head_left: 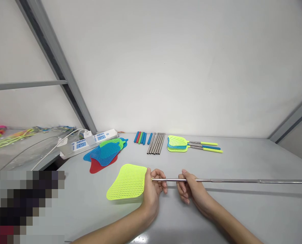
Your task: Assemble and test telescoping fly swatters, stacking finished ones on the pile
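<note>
A fly swatter (128,182) with a yellow-green perforated head is held level above the grey table. My left hand (152,189) closes around its neck, where the head meets the thin metal rod, hiding the joint. Farther along, my right hand (191,189) pinches the same rod between thumb and fingers. The telescopic rod (232,181) is drawn out long and runs off the right edge of the view, so its far end is hidden. Beyond my hands lie finished-looking swatters (177,143) with yellow-green and blue handles.
Blue, green and red swatter heads (106,153) lie stacked at the left. Several coloured handle grips (140,138) and metal tubes (156,143) sit near the wall. A white power strip (100,137) with cables borders the left edge. Bagged items (26,145) cover another surface.
</note>
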The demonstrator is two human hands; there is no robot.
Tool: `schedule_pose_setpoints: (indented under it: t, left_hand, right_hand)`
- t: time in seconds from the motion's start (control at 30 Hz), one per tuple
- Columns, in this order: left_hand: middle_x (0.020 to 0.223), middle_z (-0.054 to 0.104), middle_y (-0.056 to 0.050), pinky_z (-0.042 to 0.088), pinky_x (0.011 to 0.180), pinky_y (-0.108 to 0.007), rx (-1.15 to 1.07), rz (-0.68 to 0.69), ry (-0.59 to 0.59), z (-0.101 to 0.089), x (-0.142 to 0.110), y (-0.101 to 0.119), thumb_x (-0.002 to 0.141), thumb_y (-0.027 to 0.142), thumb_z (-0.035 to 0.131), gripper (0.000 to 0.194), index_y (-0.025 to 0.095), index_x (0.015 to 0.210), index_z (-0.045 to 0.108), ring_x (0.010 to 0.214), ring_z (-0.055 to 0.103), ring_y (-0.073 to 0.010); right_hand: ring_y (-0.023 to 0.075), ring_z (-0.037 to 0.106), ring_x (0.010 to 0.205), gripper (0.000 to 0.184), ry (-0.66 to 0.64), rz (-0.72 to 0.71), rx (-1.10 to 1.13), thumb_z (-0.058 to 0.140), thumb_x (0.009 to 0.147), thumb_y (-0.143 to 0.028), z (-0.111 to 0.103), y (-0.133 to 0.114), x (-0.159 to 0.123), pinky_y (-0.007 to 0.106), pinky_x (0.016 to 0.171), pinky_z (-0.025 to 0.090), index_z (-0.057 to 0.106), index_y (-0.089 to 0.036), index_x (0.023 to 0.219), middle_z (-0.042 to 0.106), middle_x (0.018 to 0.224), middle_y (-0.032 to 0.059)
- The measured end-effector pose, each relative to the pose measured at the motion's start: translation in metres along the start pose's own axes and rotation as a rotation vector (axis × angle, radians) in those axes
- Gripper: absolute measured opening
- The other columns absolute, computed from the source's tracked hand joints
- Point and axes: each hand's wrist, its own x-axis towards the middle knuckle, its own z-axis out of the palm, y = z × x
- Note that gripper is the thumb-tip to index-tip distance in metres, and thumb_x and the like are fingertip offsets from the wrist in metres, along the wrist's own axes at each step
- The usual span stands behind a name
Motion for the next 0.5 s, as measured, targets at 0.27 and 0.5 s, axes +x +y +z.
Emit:
schedule_pose_setpoints:
  t: [0.27,0.5]
  left_hand:
    - [0.039,0.045,0.001,0.031,0.043,-0.021,0.001,0.004,0.002,0.0017,-0.0001,-0.0003,0.078,0.054,0.024,0.049,0.015,0.058,0.047,0.035,0.040,-0.0092]
    - [0.040,0.044,0.001,0.031,0.043,-0.022,0.015,0.010,0.003,0.0012,0.0000,-0.0014,0.078,0.055,0.021,0.051,0.015,0.059,0.047,0.035,0.040,-0.0094]
  right_hand:
    - [0.0055,0.030,0.024,0.048,-0.010,0.010,-0.004,0.030,0.080,-0.045,0.0007,0.0006,-0.0003,0.020,0.030,0.021,0.036,-0.016,0.043,0.034,0.032,-0.0048]
    - [0.0049,0.030,0.024,0.049,-0.020,0.018,-0.021,0.030,0.080,-0.047,0.0013,0.0008,0.0007,0.019,0.030,0.022,0.035,-0.016,0.042,0.034,0.032,-0.0050]
